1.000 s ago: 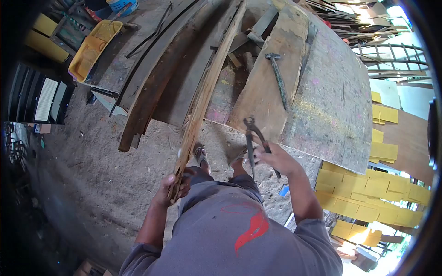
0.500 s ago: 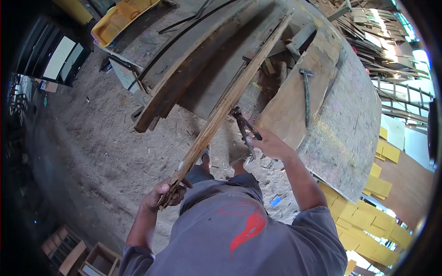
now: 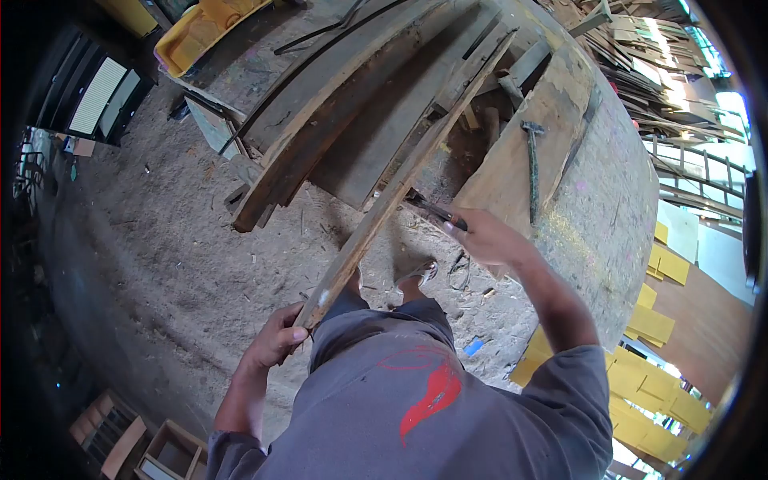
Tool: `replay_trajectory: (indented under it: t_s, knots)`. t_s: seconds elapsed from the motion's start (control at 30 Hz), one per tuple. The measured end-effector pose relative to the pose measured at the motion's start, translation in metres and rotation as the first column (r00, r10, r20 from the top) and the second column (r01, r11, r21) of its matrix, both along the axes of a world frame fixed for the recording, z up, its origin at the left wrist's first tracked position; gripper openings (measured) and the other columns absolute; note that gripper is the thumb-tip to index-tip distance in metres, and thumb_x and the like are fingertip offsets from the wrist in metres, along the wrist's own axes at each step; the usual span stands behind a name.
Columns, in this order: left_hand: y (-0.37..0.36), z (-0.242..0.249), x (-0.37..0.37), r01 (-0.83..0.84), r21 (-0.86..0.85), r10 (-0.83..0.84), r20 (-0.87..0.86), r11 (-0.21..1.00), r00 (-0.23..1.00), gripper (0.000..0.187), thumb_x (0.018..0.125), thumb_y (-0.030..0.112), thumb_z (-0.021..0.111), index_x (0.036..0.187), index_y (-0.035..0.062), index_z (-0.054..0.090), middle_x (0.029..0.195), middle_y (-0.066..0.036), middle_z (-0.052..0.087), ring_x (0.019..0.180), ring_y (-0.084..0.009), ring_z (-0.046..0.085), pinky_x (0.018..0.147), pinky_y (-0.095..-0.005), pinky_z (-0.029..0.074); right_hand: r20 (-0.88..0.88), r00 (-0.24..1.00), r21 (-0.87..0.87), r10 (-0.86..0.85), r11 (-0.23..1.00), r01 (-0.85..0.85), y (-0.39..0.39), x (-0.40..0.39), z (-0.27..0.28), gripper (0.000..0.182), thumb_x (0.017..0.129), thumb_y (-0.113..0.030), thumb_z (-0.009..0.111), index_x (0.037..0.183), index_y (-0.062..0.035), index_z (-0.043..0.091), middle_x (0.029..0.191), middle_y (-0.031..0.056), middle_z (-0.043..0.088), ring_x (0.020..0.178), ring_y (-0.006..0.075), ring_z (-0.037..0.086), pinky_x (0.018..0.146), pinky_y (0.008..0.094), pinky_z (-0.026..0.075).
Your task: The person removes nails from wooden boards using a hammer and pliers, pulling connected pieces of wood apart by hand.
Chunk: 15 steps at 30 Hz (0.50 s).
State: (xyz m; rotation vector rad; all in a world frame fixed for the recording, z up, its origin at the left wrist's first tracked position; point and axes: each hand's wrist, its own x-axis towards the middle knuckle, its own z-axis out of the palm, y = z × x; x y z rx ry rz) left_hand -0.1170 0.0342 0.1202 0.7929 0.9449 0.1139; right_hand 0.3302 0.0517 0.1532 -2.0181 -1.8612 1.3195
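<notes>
A long, narrow wooden strip (image 3: 384, 206) slants from near my body up across the worktable. My left hand (image 3: 278, 336) grips its lower end, with the thumb on top. My right hand (image 3: 490, 235) is closed around the handles of dark metal pincers (image 3: 433, 210), whose jaws are at the strip's right edge near its middle; whether they grip anything is too small to tell. A hammer (image 3: 534, 168) lies on a broad wooden board (image 3: 512, 176) to the right of the pincers.
Thick curved timbers (image 3: 320, 120) lie on the worktable (image 3: 612, 200), left of the strip. A yellow tray (image 3: 200, 36) is at the upper left. Yellow panels (image 3: 648, 388) stand at the lower right, and stacked wood scraps (image 3: 656, 72) fill the upper right. Debris covers the floor (image 3: 200, 232).
The strip has turned a little about its length and shows a different face. The pincers have swung flatter, their jaws now at its edge. My left hand's grip has shifted.
</notes>
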Motion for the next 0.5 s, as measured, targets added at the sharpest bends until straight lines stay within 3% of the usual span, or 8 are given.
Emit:
replay_trajectory:
  t_s: [0.03, 0.07, 0.13, 0.23, 0.33, 0.43, 0.5]
  knots:
    - [0.001, 0.006, 0.002, 0.022, 0.013, -0.022, -0.038, 1.000, 0.999, 0.080, 0.072, 0.066, 0.071, 0.116, -0.0004, 0.066, 0.074, 0.003, 0.052, 0.057, -0.0067, 0.044, 0.051, -0.0245, 0.032, 0.044, 0.998, 0.036, 0.051, 0.998, -0.052, 0.004, 0.003, 0.005, 0.046, 0.106, -0.024, 0.057, 0.150, -0.0111, 0.054, 0.107, 0.0228, 0.072, 0.098, 0.0373, 0.070, 0.088, 0.0449, 0.053]
    - [0.002, 0.010, 0.005, 0.044, 0.025, -0.042, -0.077, 0.999, 0.996, 0.078, 0.073, 0.066, 0.071, 0.115, 0.0004, 0.066, 0.073, 0.003, 0.051, 0.057, -0.0067, 0.044, 0.051, -0.0244, 0.032, 0.120, 0.990, -0.035, 0.072, 0.997, -0.069, 0.010, 0.005, 0.013, 0.049, 0.105, -0.025, 0.058, 0.152, -0.0143, 0.053, 0.112, 0.0231, 0.072, 0.103, 0.0402, 0.069, 0.091, 0.0465, 0.053]
    - [-0.002, 0.005, 0.006, -0.004, -0.041, 0.005, 0.025, 0.999, 1.000, 0.077, 0.073, 0.066, 0.071, 0.114, 0.0006, 0.066, 0.073, 0.004, 0.051, 0.057, -0.0068, 0.044, 0.051, -0.0244, 0.031, 0.260, 0.957, -0.185, 0.127, 0.980, -0.080, 0.022, -0.003, 0.040, 0.055, 0.101, -0.025, 0.060, 0.155, -0.0206, 0.050, 0.122, 0.0238, 0.071, 0.113, 0.0460, 0.066, 0.096, 0.0495, 0.052]
    - [-0.003, -0.001, 0.004, -0.030, -0.138, 0.048, 0.133, 0.990, 0.990, 0.075, 0.073, 0.065, 0.071, 0.112, 0.0012, 0.066, 0.073, 0.004, 0.051, 0.057, -0.0068, 0.043, 0.051, -0.0246, 0.031, 0.070, 0.994, -0.047, 0.081, 0.996, -0.078, 0.014, 0.009, 0.033, 0.047, 0.103, -0.029, 0.061, 0.146, -0.0106, 0.056, 0.115, 0.0209, 0.074, 0.108, 0.0399, 0.070, 0.094, 0.0474, 0.052]
    - [-0.003, -0.009, 0.004, -0.031, -0.195, 0.065, 0.169, 0.980, 0.984, 0.081, 0.070, 0.067, 0.073, 0.114, -0.0013, 0.064, 0.073, 0.002, 0.052, 0.057, -0.0075, 0.044, 0.051, -0.0248, 0.031, -0.164, 0.982, -0.342, -0.095, 0.939, 0.034, 0.001, 0.021, 0.006, 0.034, 0.107, -0.030, 0.061, 0.130, -0.0042, 0.062, 0.107, 0.0110, 0.074, 0.103, 0.0225, 0.072, 0.091, 0.0389, 0.054]
    - [-0.002, -0.009, 0.004, -0.035, -0.191, 0.069, 0.171, 0.981, 0.983, 0.085, 0.069, 0.067, 0.073, 0.116, -0.0032, 0.064, 0.073, 0.001, 0.052, 0.057, -0.0081, 0.044, 0.050, -0.0250, 0.031, -0.340, 0.903, -0.419, -0.264, 0.902, 0.106, -0.007, 0.019, -0.011, 0.031, 0.109, -0.034, 0.060, 0.116, -0.0039, 0.063, 0.103, 0.0064, 0.072, 0.099, 0.0149, 0.070, 0.087, 0.0351, 0.054]
    - [-0.001, -0.009, 0.004, -0.028, -0.184, 0.060, 0.172, 0.982, 0.983, 0.085, 0.069, 0.066, 0.073, 0.117, -0.0036, 0.064, 0.073, 0.001, 0.052, 0.057, -0.0083, 0.044, 0.050, -0.0251, 0.031, -0.327, 0.907, -0.420, -0.265, 0.901, 0.112, -0.005, 0.019, -0.021, 0.031, 0.109, -0.034, 0.060, 0.114, -0.0037, 0.064, 0.101, 0.0060, 0.072, 0.095, 0.0148, 0.070, 0.085, 0.0339, 0.053]
